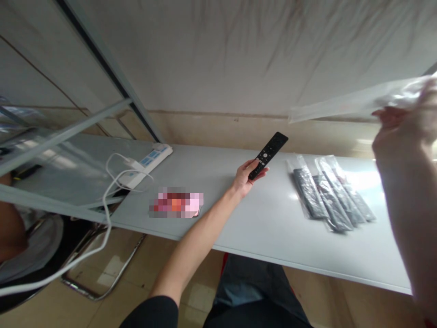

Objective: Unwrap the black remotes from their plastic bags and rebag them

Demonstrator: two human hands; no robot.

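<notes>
A black remote control (272, 149) is in my left hand (244, 178), its lower end between thumb and fingers, held above the grey-white table. Raised at the upper right, my right hand (403, 125) is closed on a clear plastic bag (344, 99), which stretches out to the left. That hand is partly blurred and cut by the frame edge. Below it on the table lie several dark remote controls (310, 193) in clear plastic bags, side by side and slightly overlapping.
A white power strip (150, 164) with a plugged-in white cable (107, 218) stands at the table's left. Near the front edge lies a pixelated pink-red item (177, 203). Metal frame bars (64, 132) rise at left; another person's arm (12, 232) shows beyond them.
</notes>
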